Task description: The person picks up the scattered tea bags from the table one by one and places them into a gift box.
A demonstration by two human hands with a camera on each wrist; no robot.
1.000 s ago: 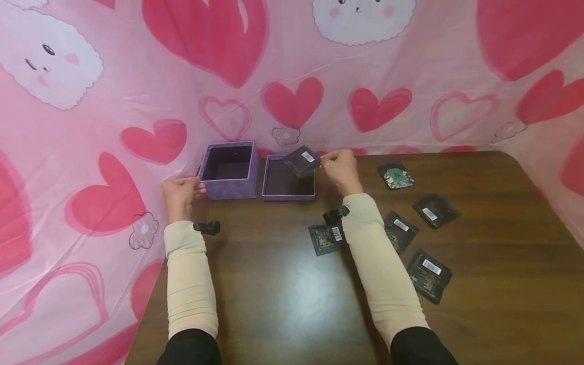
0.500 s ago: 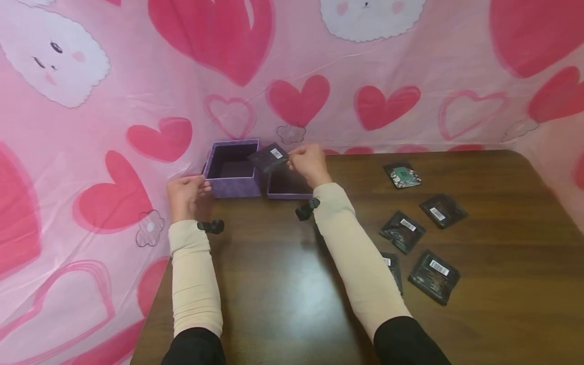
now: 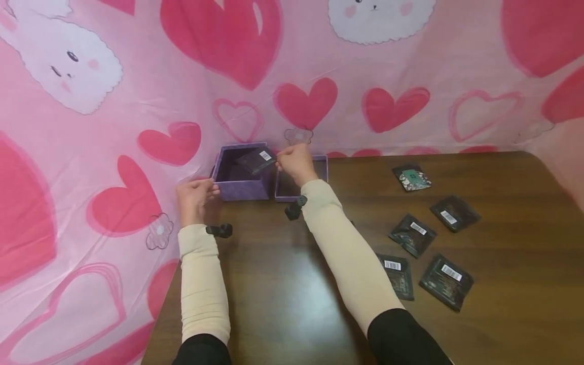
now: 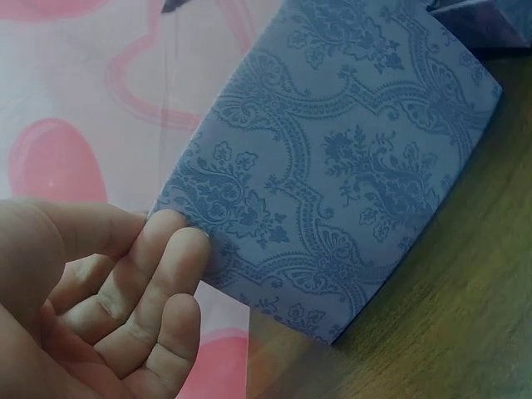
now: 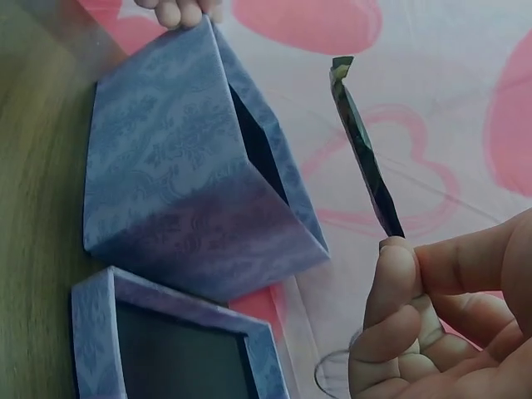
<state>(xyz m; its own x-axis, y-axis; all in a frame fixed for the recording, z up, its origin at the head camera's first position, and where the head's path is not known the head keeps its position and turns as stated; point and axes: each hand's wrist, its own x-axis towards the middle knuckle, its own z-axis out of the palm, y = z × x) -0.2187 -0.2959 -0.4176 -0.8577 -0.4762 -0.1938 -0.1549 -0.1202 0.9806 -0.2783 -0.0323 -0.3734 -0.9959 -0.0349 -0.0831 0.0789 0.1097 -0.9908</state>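
Note:
In the head view my right hand [image 3: 295,163] pinches a flat black packet [image 3: 256,161] with a white barcode label by its corner. That packet [image 5: 366,154] shows edge-on in the right wrist view, held between thumb and fingertips. It overlaps the opening of a purple patterned box [image 3: 242,190], whose inside is dark. My left hand [image 3: 197,200] grips the box's near left corner. The left wrist view shows thumb and forefinger right at the edge of the box wall [image 4: 316,166], the other fingers curled below.
Beside the box lies its shallow lid [image 3: 288,196], inside up, partly behind my right hand. Several similar black packets lie on the right of the brown table [image 3: 511,284]; one packet [image 3: 412,177] shows a green and white front. A pink heart-print cloth [image 3: 356,61] hangs behind.
My right hand has carried the black packet leftward from over the lid to the box opening. The left hand stays at the box corner. The head view has shifted slightly.

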